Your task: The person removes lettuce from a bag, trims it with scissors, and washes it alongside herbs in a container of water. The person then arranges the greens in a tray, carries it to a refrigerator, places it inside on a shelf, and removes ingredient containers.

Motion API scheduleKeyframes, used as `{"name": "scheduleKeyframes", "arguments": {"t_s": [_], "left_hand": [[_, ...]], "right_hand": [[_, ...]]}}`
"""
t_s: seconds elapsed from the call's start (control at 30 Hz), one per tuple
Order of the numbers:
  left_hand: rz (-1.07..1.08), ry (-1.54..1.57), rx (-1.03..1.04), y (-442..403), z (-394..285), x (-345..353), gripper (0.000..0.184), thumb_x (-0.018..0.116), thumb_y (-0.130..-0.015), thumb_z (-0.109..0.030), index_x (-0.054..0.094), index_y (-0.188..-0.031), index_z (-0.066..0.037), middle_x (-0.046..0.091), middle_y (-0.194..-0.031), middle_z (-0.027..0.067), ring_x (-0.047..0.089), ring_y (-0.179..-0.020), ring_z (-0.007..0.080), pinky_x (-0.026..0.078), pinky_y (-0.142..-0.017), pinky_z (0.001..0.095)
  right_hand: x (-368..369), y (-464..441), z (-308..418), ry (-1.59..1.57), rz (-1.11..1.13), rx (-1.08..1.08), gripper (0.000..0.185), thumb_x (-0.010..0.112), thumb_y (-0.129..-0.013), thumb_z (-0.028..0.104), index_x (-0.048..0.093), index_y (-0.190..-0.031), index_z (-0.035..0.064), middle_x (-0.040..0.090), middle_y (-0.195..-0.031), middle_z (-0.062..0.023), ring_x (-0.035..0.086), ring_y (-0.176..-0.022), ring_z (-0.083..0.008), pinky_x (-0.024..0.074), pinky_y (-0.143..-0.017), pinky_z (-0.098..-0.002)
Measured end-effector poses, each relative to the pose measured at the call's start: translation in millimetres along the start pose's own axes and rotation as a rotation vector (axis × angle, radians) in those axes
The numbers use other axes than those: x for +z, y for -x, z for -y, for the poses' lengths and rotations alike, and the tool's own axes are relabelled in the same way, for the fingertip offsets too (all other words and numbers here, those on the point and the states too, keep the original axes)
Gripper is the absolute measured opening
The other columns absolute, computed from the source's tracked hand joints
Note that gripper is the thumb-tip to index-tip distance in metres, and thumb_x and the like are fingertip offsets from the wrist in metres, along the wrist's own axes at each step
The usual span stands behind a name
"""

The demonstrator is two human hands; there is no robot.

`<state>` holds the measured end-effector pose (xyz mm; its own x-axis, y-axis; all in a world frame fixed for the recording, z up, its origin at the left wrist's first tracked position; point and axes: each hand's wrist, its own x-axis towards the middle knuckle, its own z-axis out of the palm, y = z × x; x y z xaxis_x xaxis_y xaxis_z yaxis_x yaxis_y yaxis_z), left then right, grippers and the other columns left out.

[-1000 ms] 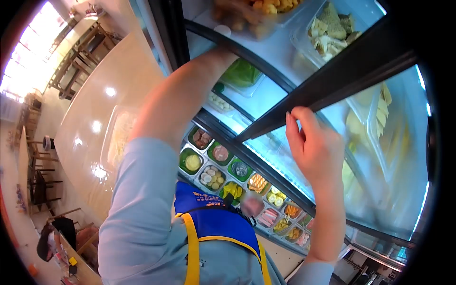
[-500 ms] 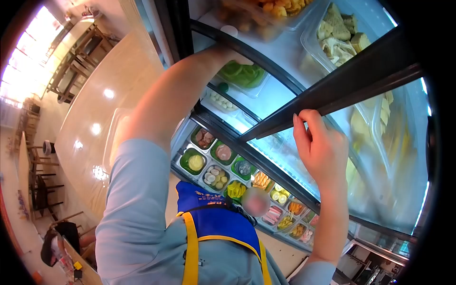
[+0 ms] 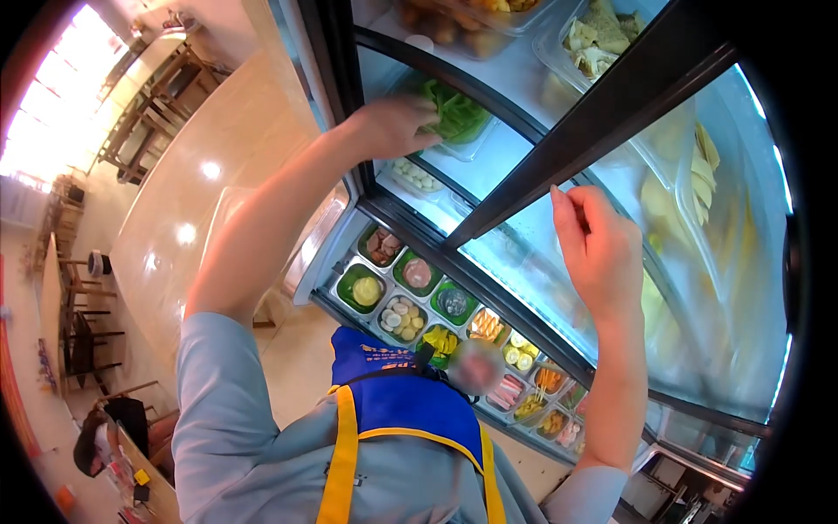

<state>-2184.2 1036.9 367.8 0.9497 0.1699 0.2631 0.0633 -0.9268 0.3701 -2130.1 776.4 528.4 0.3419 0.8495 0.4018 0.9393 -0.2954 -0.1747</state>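
Note:
My left hand (image 3: 397,127) reaches into the glass-fronted display case, fingers curled at a bunch of green vegetable strips (image 3: 458,113) in a clear tub. The strips rise past my fingertips, which partly hide where they meet. On the right, my right hand (image 3: 598,249) is closed, with thumb and forefinger at the lower edge of the case's dark door frame (image 3: 576,131). The other fingers are folded into the palm. A tub of small white balls (image 3: 415,175) sits just below my left hand.
Metal pans of food (image 3: 401,317) line the counter below the case. Clear tubs (image 3: 602,39) stand on the shelf above. A pale shiny tabletop (image 3: 166,210) lies to the left, with a person (image 3: 118,428) seated beyond it. Wooden chairs (image 3: 83,341) stand further off.
My left hand has drawn back from deeper in the case and now shows at the green strips, which stand up more. The door frame and my right hand have shifted slightly in view.

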Motion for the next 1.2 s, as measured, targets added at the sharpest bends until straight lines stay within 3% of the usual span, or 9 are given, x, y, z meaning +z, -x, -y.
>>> {"name": "scheduleKeyframes", "arguments": {"t_s": [0.13, 0.3, 0.43, 0.5, 0.63, 0.73, 0.87, 0.97, 1.2], "left_hand": [[-0.088, 0.052, -0.044, 15.2, -6.9, 19.3, 0.051, 0.047, -0.091, -0.042, 0.051, -0.123, -0.003, 0.047, -0.131, 0.0174, 0.044, -0.119, 0.0333, 0.035, -0.102, 0.0381], [-0.571, 0.318, -0.130, 77.5, -31.1, 37.3, 0.035, 0.057, -0.088, -0.022, 0.054, -0.118, -0.004, 0.055, -0.120, 0.0147, 0.050, -0.114, 0.0308, 0.039, -0.096, 0.0375], [-0.569, 0.565, -0.530, 180.3, -44.3, 107.8, 0.023, 0.058, -0.086, -0.021, 0.061, -0.101, -0.003, 0.061, -0.099, 0.0148, 0.057, -0.096, 0.0311, 0.045, -0.083, 0.0367], [-0.374, 0.666, -0.880, 235.8, -52.5, 144.4, 0.022, 0.057, -0.087, -0.022, 0.062, -0.096, -0.003, 0.062, -0.088, 0.0143, 0.060, -0.086, 0.0290, 0.047, -0.076, 0.0354], [-0.327, 0.656, -1.096, 323.4, -69.9, 193.1, 0.024, 0.057, -0.087, -0.024, 0.062, -0.092, -0.001, 0.061, -0.082, 0.0153, 0.060, -0.075, 0.0256, 0.047, -0.068, 0.0345], [-0.456, 0.702, -1.336, 394.1, -60.5, 251.8, 0.027, 0.056, -0.089, -0.027, 0.062, -0.090, -0.001, 0.061, -0.076, 0.0119, 0.059, -0.070, 0.0213, 0.047, -0.064, 0.0328], [-0.830, 1.084, -1.690, 423.6, -62.4, 227.0, 0.035, 0.053, -0.090, -0.038, 0.058, -0.096, -0.004, 0.059, -0.079, 0.0061, 0.057, -0.072, 0.0160, 0.045, -0.061, 0.0296], [-0.932, 1.194, -1.787, 430.9, -58.2, 214.5, 0.045, 0.053, -0.089, -0.046, 0.053, -0.106, -0.005, 0.057, -0.095, 0.0064, 0.056, -0.083, 0.0140, 0.046, -0.066, 0.0278], [-0.873, 1.370, -1.690, 433.5, -44.8, 201.4, 0.039, 0.056, -0.089, -0.040, 0.052, -0.109, -0.007, 0.057, -0.102, 0.0058, 0.056, -0.091, 0.0157, 0.045, -0.072, 0.0288]], "right_hand": [[1.0, -11.6, 7.2, 0.137, 0.109, 0.025, 0.029, 0.056, -0.089, 0.023, 0.056, -0.069, 0.0009, 0.055, -0.056, -0.0178, 0.055, -0.051, -0.0366, 0.0421, -0.048, -0.0428], [6.6, -18.7, 10.4, 0.144, 0.141, 0.018, 0.034, 0.053, -0.090, 0.021, 0.052, -0.064, -0.0004, 0.054, -0.057, -0.0223, 0.056, -0.055, -0.0405, 0.0427, -0.051, -0.0481], [19.6, -28.4, 19.2, 0.151, 0.126, -0.021, 0.033, 0.054, -0.090, 0.021, 0.053, -0.065, -0.0005, 0.055, -0.058, -0.0221, 0.056, -0.057, -0.0413, 0.0428, -0.052, -0.0484], [29.2, -42.9, 29.7, 0.174, 0.095, -0.088, 0.033, 0.053, -0.090, 0.021, 0.053, -0.065, -0.0006, 0.056, -0.060, -0.0223, 0.056, -0.058, -0.0418, 0.0432, -0.053, -0.0488], [42.3, -70.6, 46.0, 0.158, 0.096, -0.082, 0.034, 0.050, -0.090, 0.023, 0.055, -0.067, 0.0002, 0.059, -0.066, -0.0229, 0.059, -0.065, -0.0410, 0.0463, -0.059, -0.0485], [54.9, -89.6, 48.4, 0.250, 0.053, -0.137, 0.034, 0.050, -0.090, 0.025, 0.056, -0.068, -0.0006, 0.060, -0.069, -0.0233, 0.059, -0.068, -0.0412, 0.0473, -0.061, -0.0481], [64.3, -115.2, 45.7, 0.161, 0.069, -0.149, 0.032, 0.049, -0.084, 0.024, 0.058, -0.071, -0.0037, 0.060, -0.073, -0.0251, 0.058, -0.072, -0.0435, 0.0480, -0.066, -0.0491], [60.7, -129.1, 44.0, 0.167, 0.084, -0.134, 0.033, 0.048, -0.080, 0.026, 0.059, -0.074, -0.0042, 0.060, -0.077, -0.0268, 0.058, -0.077, -0.0437, 0.0476, -0.069, -0.0481], [58.4, -147.0, 30.7, 0.212, 0.127, -0.033, 0.037, 0.051, -0.078, 0.031, 0.062, -0.076, -0.0038, 0.061, -0.079, -0.0258, 0.059, -0.080, -0.0421, 0.0472, -0.073, -0.0456]]}}
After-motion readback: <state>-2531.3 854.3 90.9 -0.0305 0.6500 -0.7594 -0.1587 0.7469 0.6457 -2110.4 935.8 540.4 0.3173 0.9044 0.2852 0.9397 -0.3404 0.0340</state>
